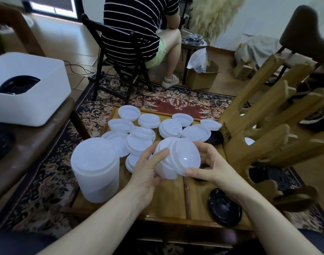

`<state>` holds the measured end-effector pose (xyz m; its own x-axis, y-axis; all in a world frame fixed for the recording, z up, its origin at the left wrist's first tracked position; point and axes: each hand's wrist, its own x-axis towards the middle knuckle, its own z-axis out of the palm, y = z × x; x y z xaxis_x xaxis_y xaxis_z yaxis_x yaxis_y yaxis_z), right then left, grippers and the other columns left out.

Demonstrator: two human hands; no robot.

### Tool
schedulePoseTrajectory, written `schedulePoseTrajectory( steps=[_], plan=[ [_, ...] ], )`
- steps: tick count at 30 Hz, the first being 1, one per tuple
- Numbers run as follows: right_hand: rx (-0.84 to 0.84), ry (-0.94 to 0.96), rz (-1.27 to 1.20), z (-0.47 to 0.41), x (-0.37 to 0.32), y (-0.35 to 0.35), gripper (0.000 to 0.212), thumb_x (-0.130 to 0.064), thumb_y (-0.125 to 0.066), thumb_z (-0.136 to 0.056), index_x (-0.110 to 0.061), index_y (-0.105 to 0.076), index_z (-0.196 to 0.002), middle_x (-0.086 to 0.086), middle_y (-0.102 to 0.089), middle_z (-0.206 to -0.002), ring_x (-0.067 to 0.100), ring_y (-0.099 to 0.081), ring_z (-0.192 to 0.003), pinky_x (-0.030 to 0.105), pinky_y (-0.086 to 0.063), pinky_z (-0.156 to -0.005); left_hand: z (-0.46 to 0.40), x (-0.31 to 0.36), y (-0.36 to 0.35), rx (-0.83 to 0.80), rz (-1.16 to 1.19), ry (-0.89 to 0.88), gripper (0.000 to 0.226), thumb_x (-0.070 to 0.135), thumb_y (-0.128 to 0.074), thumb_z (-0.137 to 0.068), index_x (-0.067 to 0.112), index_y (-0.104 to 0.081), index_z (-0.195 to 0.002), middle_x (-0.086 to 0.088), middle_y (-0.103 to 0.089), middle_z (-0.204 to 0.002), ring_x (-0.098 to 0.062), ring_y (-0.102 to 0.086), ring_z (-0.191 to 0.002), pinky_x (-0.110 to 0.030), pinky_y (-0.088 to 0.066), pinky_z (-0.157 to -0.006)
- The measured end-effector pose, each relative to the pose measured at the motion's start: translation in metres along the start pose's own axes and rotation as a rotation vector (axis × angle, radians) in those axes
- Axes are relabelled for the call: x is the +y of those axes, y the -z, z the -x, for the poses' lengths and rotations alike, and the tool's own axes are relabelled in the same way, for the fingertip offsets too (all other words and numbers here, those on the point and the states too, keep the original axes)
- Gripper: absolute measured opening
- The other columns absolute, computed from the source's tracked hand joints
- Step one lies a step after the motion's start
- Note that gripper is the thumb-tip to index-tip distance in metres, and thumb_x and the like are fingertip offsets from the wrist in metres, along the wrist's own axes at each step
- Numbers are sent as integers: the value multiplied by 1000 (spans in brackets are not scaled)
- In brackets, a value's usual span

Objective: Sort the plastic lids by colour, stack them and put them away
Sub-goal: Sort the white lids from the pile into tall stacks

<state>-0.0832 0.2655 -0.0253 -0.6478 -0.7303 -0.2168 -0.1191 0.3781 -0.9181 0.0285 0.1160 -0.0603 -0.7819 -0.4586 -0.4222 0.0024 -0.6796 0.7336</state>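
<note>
Both hands worked over the middle of the low wooden table point(168, 205). Left hand point(146, 173) gripped a short stack of white lids point(173, 159) from the side, fingers curled over its domed face; right hand point(211, 168) pinched the stack's rim, thumb along the near edge. A tall finished white stack point(95, 170) stood at the table's left edge. Loose white lids point(149, 120) lay scattered across the far half, some overlapping. One black lid point(224, 207) lay near the right front corner, another point(217, 138) partly hidden behind the white ones. A white bin point(28, 100) holding black lids sat on a seat to the left, off the table. Judged: the lids are thin, light, slightly flexible and slick; they nest, so a rim hold with opposed fingers looks safest, since squeezing the dome could buckle it or pop the stack apart.
</note>
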Motion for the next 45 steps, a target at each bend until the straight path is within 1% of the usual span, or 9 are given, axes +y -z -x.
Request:
schedulePoseTrajectory(
  steps=[7,14,18,23,26,32,37,42,45],
  plan=[
    [53,99,56,-4,6,1,76,-58,-79,-61,-53,-48,-131,-18,-61,-124,13,-60,-111,34,-51,-93,2,1,-1,-58,-17,25,61,36,-76,-68,31,-64,-128,-2,-69,-124,-23,-68,-109,-32,-60,-71],
    [-9,123,256,-4,7,2,97,-61,-78,-60,-48,-33,-146,-22,-36,-148,-5,-31,-137,36,-32,-116,6,0,-5,-105,-3,41,53,33,-72,-75,28,-65,-127,-1,-72,-121,-21,-69,-107,-33,-61,-76],
    [2,130,276,-5,6,5,96,-64,-79,-59,-50,-35,-143,-24,-38,-146,-6,-34,-135,33,-36,-112,7,1,-6,-128,-20,35,31,39,-59,-95,28,-68,-123,0,-74,-116,-16,-71,-101,-33,-60,-75],
    [4,195,329,-6,6,1,79,-46,-86,-65,-58,-38,-126,-34,-40,-132,-13,-34,-126,21,-36,-100,8,-4,-7,-107,-156,1,38,45,-54,-97,32,-61,-132,4,-68,-127,-20,-64,-115,-34,-59,-80],
    [20,187,308,-6,9,-1,78,-55,-82,-59,-55,-41,-125,-35,-42,-129,-9,-37,-128,25,-39,-103,10,-7,-7,-128,-156,0,47,46,-62,-88,32,-60,-133,3,-68,-126,-19,-66,-114,-34,-58,-82],
    [111,161,295,0,14,-24,77,-66,-73,-52,-51,-35,-118,-30,-37,-126,-15,-38,-118,14,-41,-86,7,-8,-4,-91,-165,-13,67,35,-87,-61,34,-65,-124,3,-71,-117,-15,-68,-105,-32,-58,-84],
    [-75,100,208,-3,15,-19,98,-58,-79,-56,-45,-28,-138,-23,-34,-141,-8,-37,-128,13,-40,-92,5,-17,-2,-60,-131,-6,60,34,-83,-66,29,-67,-124,4,-76,-107,-13,-74,-91,-39,-61,-80],
    [-118,151,248,-2,19,-8,95,-48,-84,-62,-48,-29,-139,-24,-34,-143,-6,-37,-130,21,-41,-101,8,-11,-1,-165,-235,39,55,38,-79,-65,43,-67,-118,8,-75,-108,-17,-72,-101,-38,-60,-83],
    [-270,88,222,-1,17,5,89,-47,-85,-66,-49,-34,-139,-23,-39,-144,-2,-42,-131,25,-43,-103,11,-17,0,-129,-241,61,54,32,-82,-69,41,-68,-120,5,-73,-115,-19,-68,-107,-40,-59,-88]
  ],
)
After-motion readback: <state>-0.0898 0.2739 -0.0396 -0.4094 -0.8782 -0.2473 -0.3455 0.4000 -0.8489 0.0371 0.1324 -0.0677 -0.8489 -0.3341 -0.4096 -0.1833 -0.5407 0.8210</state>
